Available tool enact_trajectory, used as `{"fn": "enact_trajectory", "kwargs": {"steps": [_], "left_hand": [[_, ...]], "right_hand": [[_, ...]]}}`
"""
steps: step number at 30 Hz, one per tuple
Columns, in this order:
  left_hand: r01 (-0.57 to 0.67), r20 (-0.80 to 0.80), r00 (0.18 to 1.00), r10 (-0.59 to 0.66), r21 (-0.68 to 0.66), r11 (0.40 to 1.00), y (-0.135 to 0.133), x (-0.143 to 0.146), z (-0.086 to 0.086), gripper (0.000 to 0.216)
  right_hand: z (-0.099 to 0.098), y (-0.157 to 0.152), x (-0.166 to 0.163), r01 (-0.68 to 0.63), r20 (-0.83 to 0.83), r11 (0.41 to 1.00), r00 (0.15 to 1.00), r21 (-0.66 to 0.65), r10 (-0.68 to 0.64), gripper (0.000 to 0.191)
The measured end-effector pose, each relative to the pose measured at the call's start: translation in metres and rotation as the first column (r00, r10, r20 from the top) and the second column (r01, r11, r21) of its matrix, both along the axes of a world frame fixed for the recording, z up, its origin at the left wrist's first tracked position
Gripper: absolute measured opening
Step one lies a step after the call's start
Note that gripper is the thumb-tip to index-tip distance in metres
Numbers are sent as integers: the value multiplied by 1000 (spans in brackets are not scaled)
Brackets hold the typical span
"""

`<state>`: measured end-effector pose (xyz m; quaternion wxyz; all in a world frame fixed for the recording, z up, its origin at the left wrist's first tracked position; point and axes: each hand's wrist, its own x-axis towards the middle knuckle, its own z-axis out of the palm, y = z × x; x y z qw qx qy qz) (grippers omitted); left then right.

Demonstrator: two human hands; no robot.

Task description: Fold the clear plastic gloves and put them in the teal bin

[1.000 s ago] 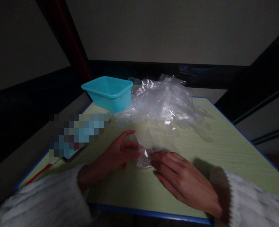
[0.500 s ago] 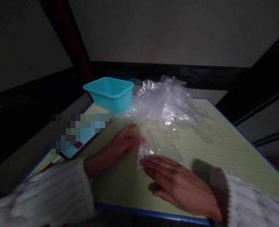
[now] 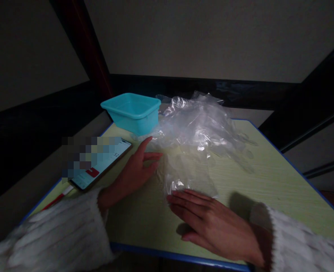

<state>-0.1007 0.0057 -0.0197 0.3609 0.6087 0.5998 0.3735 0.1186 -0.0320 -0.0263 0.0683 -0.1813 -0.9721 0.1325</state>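
A clear, thin plastic piece (image 3: 188, 172), which looks like a disposable glove, lies flattened on the table. Across its near edge rests my right hand (image 3: 209, 223), laid flat with the fingers stretched out and the thumb apart. My left hand (image 3: 140, 168) is just left of the plastic, open, with its fingers spread and nothing held. Beyond both hands spreads a crumpled pile of clear disposable plastic gloves (image 3: 200, 117), with finger shapes showing at its right side. The far end of the flattened piece meets the pile, and their border is hard to make out.
A turquoise plastic basin (image 3: 145, 124) stands at the far left of the table (image 3: 268, 196), which has a blue edge. Left of my left hand lies a phone (image 3: 107, 162) with its screen lit, partly blurred. A red and white stick-like item (image 3: 57, 200) lies beside it.
My left hand has drawn back to the left, off the plastic piece, and its fingers have spread. My right hand stays nearly in place on the plastic.
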Motion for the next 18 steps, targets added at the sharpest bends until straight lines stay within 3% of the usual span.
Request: {"fn": "enact_trajectory", "kwargs": {"steps": [2, 6, 12, 18], "left_hand": [[38, -233, 972, -10, 115, 993, -11, -5, -4, 65], [238, -456, 878, -142, 160, 958, -26, -6, -14, 53], [395, -532, 812, -242, 196, 897, -12, -4, -20, 53], [456, -557, 782, -279, 206, 866, 2, -5, -25, 49]], "right_hand": [[1, 0, 0, -6, 4, 1000, 1000, 3, 6, 46], [2, 0, -1, 7, 11, 1000, 1000, 16, -7, 46], [3, 0, -1, 54, 0, 998, 999, -22, -54, 52], [3, 4, -3, 85, -2, 996, 996, -30, -85, 57]]}}
